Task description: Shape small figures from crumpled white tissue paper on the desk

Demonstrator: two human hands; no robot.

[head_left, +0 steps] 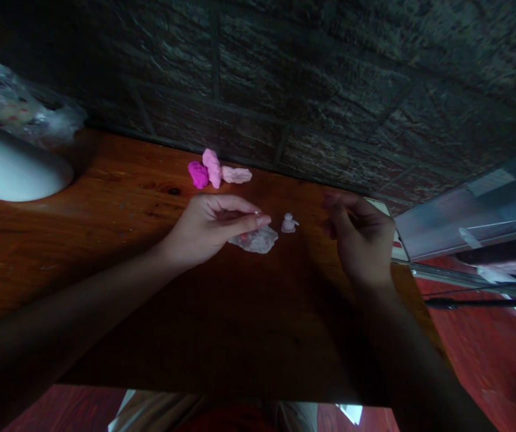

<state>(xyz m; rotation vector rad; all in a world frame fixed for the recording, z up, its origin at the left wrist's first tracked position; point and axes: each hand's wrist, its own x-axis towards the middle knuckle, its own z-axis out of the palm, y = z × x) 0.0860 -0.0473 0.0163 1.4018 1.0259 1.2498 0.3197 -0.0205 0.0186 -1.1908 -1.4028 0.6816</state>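
My left hand [213,228] is closed in a pinch, thumb against forefinger, with a tiny white bit showing at the fingertips. Just below those fingertips lies a whitish, crumpled, partly see-through lump [260,240] on the table. Between my hands stands a small pale figure [288,224], rounded like a snowman, with a thin piece sticking out to its right. My right hand [361,234] is held to the right of the figure, apart from it, fingers curled together. What it holds, if anything, is lost in shadow.
Magenta clay [198,174], a pink clay lump [212,168] and a paler pink one [236,174] lie near the dark brick wall [258,78]. A white rounded object [15,162] and clear plastic bag [55,120] are at left. The wooden table [118,198] ends at right.
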